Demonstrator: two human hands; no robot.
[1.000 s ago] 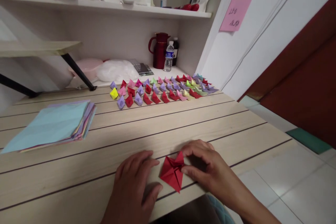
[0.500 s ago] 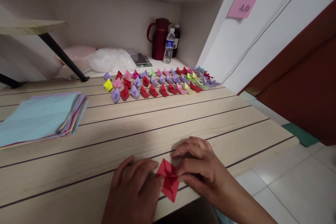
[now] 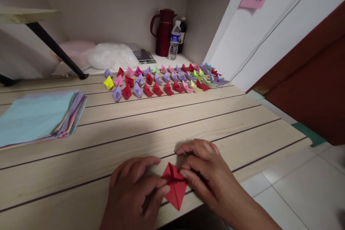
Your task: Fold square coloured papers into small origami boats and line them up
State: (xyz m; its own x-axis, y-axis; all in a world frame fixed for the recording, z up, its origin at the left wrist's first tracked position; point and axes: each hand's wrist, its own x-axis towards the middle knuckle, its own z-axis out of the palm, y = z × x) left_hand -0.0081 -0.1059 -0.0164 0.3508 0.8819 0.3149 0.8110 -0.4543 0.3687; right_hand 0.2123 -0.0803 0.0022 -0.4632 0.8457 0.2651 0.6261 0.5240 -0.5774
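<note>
A red folded paper piece (image 3: 175, 186) lies near the front edge of the pale wooden table (image 3: 167, 122). My left hand (image 3: 134, 188) rests on the table with its fingertips pressing the paper's left side. From the right, my right hand (image 3: 205, 173) pinches the paper's upper right flap between thumb and fingers. Both hands touch the paper, which lies flat on the table.
Rows of several small folded paper shapes (image 3: 161, 81) in red, purple, pink, yellow and green stand at the back. At the left lies a stack of coloured paper sheets (image 3: 37, 116). A red jug (image 3: 164, 32), water bottle (image 3: 175, 40) and white bag (image 3: 109, 56) sit behind.
My hands have closed in on the red paper and folded its upper flaps inward, so it is narrower. The view has tilted down slightly.
</note>
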